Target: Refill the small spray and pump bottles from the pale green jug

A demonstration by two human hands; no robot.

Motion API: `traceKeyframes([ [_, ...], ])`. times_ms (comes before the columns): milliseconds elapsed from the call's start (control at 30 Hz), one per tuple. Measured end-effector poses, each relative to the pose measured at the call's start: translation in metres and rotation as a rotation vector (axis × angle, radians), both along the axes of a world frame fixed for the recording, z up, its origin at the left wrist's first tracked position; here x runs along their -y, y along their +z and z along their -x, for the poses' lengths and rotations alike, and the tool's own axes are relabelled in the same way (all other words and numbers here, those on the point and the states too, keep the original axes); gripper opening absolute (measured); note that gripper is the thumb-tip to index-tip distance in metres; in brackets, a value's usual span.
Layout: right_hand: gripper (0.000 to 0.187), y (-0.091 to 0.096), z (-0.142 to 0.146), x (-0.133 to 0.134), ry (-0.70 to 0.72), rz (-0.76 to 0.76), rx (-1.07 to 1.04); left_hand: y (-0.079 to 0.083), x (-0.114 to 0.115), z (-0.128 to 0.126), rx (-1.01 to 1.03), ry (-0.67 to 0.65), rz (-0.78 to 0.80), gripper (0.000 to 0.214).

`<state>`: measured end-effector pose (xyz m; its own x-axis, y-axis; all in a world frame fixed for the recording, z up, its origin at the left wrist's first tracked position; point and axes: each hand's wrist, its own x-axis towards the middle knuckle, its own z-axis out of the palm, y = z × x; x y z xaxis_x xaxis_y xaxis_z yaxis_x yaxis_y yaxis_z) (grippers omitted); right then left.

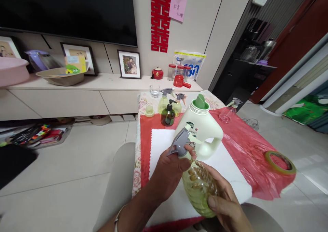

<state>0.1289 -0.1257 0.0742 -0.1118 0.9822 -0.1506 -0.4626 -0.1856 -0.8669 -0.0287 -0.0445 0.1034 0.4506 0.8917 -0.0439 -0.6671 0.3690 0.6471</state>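
A yellow-green ribbed spray bottle point(197, 186) with a grey trigger head is held tilted above the white sheet point(164, 143). My left hand point(171, 168) is closed around its neck, just under the trigger. Lower down, my right hand point(224, 196) wraps round the bottle's body, thumb in front. Right behind the trigger stands a large cream jug point(207, 126) with a green spout in its open mouth. A dark green pump bottle point(168, 116) stands left of the jug, in front of two more trigger spray bottles.
Red plastic film point(246, 146) covers much of the table, with a tape roll point(290, 167) at right and a clear pink spray bottle point(227, 116) farther back. A small clear cup point(149, 111) sits at the left. Behind runs a low cabinet point(77, 102) with picture frames and jars.
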Motion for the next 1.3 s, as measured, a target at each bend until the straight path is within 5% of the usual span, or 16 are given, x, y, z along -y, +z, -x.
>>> traceKeyframes([
  [233,0.085,-0.005,-0.006,0.003,-0.025,0.006,-0.03,-0.002,-0.004,-0.002,0.091,0.016,-0.043,0.043],
  [433,0.088,-0.011,-0.006,0.003,-0.104,0.023,0.011,-0.002,-0.003,-0.002,0.107,-0.055,-0.117,0.023],
  [667,0.087,0.001,0.005,-0.001,-0.105,0.008,-0.072,0.009,-0.001,-0.009,0.081,-0.005,-0.082,0.05],
  [867,0.087,-0.006,0.0,0.002,-0.067,0.042,-0.103,-0.002,-0.003,-0.005,0.009,-0.003,-0.103,0.03],
  [1000,0.086,-0.011,0.001,0.003,-0.096,0.015,-0.116,-0.008,0.0,-0.006,-0.021,-0.032,-0.191,0.033],
  [1300,0.088,-0.006,0.004,0.001,-0.075,-0.004,-0.066,-0.008,-0.001,-0.016,0.044,0.034,-0.078,0.044],
])
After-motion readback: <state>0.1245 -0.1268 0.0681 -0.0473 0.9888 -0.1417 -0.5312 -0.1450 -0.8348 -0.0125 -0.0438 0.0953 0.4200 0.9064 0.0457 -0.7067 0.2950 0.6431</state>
